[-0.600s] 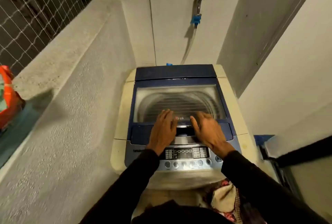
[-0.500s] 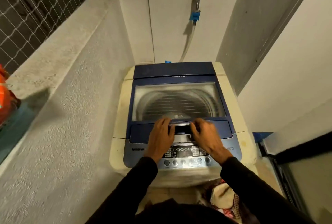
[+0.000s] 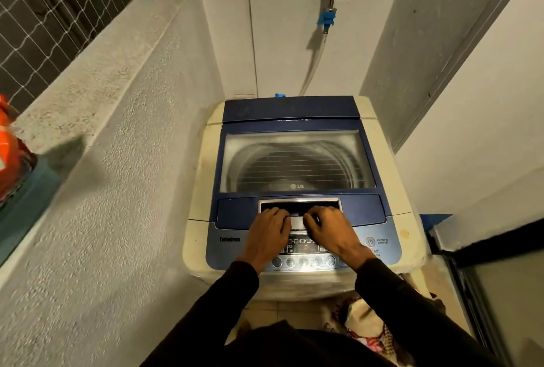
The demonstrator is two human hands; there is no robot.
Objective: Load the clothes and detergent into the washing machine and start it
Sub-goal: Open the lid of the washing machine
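A top-loading washing machine [image 3: 203, 166] with a cream body stands in the corner. Its blue lid [image 3: 294, 110] with a clear window is down flat, and the drum shows through the glass. My left hand [image 3: 269, 232] and my right hand [image 3: 331, 232] rest side by side at the lid's front edge, fingers curled into the recessed lid handle [image 3: 298, 204]. Below my wrists lies the control panel [image 3: 379, 244] with a row of round buttons. A heap of clothes [image 3: 365, 325] lies on the floor at the machine's front right, partly hidden by my right sleeve.
A rough plaster parapet [image 3: 97, 72] runs along the left, with wire mesh [image 3: 44, 13] above it and an orange object [image 3: 11, 154] on the ledge. A tap with a blue fitting [image 3: 326, 19] feeds a hose on the back wall. A dark door frame [image 3: 471, 249] stands at right.
Both hands slid back from the lid's window towards me and their fingers curled into the handle recess. The lid has stayed down.
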